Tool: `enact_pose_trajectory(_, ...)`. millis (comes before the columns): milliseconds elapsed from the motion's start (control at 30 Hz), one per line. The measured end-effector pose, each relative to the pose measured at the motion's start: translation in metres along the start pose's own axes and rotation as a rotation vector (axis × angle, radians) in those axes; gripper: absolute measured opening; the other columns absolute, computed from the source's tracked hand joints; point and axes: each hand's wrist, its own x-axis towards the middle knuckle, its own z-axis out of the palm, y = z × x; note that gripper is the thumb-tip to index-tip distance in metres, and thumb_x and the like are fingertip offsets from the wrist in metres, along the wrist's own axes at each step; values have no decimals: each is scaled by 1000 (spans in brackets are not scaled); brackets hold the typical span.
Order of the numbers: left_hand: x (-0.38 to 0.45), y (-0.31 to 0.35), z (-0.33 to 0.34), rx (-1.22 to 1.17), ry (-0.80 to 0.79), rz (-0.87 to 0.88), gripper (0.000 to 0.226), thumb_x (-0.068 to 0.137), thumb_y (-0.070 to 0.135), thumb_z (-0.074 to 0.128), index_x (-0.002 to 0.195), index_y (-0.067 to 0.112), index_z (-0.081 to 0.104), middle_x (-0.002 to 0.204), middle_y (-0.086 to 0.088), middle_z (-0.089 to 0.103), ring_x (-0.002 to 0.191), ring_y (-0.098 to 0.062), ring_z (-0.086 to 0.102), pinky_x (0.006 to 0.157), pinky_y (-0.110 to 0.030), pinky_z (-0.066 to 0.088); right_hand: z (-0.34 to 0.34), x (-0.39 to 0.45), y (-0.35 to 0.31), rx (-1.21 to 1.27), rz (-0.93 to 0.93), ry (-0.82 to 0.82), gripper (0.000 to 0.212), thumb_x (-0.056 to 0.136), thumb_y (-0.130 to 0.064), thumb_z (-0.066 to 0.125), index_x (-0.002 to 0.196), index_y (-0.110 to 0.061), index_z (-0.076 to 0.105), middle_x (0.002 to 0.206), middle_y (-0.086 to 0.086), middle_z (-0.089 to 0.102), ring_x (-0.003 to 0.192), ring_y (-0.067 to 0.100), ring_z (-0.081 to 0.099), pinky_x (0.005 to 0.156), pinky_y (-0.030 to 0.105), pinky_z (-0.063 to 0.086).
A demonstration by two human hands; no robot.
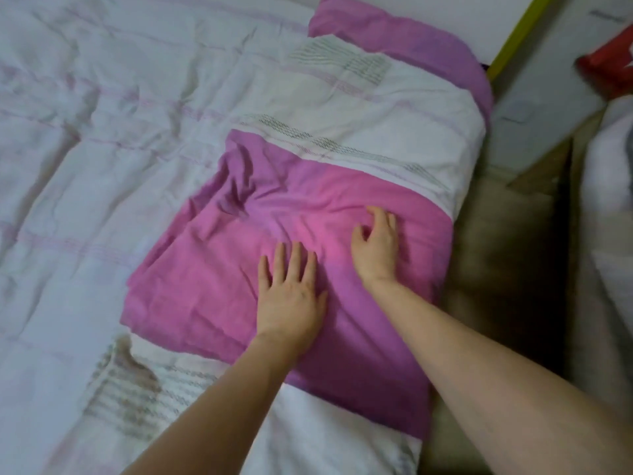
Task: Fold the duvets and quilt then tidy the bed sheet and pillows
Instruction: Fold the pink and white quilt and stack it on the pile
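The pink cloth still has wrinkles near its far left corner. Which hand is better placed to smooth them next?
Probably the left hand. It lies flat, fingers straight, on the pink cloth, nearer the creased area. The right hand sits toward the bed's right edge, fingers curled on the fabric, and would have to cross over.

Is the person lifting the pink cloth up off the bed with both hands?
No. The left hand lies flat with straight fingers on the pink cloth, and the right hand rests on it too; the cloth lies on the bed.
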Motion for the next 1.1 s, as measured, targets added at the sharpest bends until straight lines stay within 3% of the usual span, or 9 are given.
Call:
enact_pose_trajectory(67, -27, 18, 4, 21, -51, -14, 68, 92, 44, 45, 150, 14, 28, 158, -10, 22, 147, -33, 11, 117, -54, 8, -29, -32, 40, -91, 165, 47, 41, 85, -7, 59, 124, 2, 53, 123, 24, 53, 118, 37, 48, 99, 37, 32)
enact_pose_trajectory(133, -48, 32, 10, 43, -128, -26, 69, 97, 42, 39, 154, 15, 12, 161, -8, 5, 148, -30, -1, 119, -50, 0, -51, -64, 79, -120, 339, -47, 47, 90, -19, 59, 131, 1, 47, 130, 24, 49, 122, 37, 46, 102, 37, 33)
enact_pose_trajectory(300, -111, 67, 32, 21, -171, -19, 68, 99, 45, 35, 154, 17, 5, 161, -7, -2, 148, -28, -4, 119, -46, 2, -80, -151, 145, 218, 753, -217, 67, 91, -45, 57, 139, -2, 40, 142, 17, 45, 130, 31, 44, 109, 35, 34)
enact_pose_trajectory(433, -158, 90, 71, 3, -96, 6, 69, 99, 46, 30, 154, 17, -1, 161, -8, -5, 148, -29, -8, 119, -47, -1, -75, -204, 203, 442, 954, -382, 111, 55, -85, 60, 142, -19, 43, 139, 4, 52, 124, 24, 51, 108, 42, 38)
enact_pose_trajectory(500, -170, 91, 84, 2, -40, 1, 68, 100, 46, 25, 154, 17, -5, 161, -8, -9, 147, -29, -12, 119, -48, -3, -71, -215, 218, 543, 1016, -498, 112, 46, -91, 58, 137, -26, 50, 128, 2, 61, 117, 23, 57, 105, 43, 40)
enact_pose_trajectory(700, -168, 95, 114, 38, 97, -26, 69, 97, 48, 22, 154, 17, -2, 161, -8, -4, 148, -29, -8, 119, -48, -4, -73, -221, 234, 881, 1050, -605, 67, 72, -65, 66, 118, -16, 67, 110, 10, 71, 107, 27, 65, 101, 44, 46)
enact_pose_trajectory(933, -182, 118, 70, -124, -236, -159, 76, 93, 37, 45, 154, 18, 2, 161, -6, -6, 148, -30, -5, 118, -50, 9, -149, -221, 199, 989, 1127, -518, 56, 70, -31, 79, 119, -9, 64, 106, 18, 69, 97, 32, 66, 92, 48, 50)
enact_pose_trajectory(1000, -191, 136, 44, -287, -374, -217, 89, 86, 42, 58, 153, 20, 4, 160, -6, -5, 147, -31, -3, 115, -55, 16, -172, -215, 178, 1049, 1143, -442, 55, 74, -33, 76, 122, -11, 62, 112, 19, 68, 101, 35, 66, 88, 49, 52)
enact_pose_trajectory(1100, -224, 175, 8, -408, -532, -206, 126, 67, 58, 75, 152, 26, -12, 159, -5, -17, 146, -33, -12, 113, -63, 13, -202, -196, 136, 1099, 1088, -421, 48, 81, -48, 68, 110, -11, 64, 98, 19, 72, 94, 35, 67, 85, 51, 51)
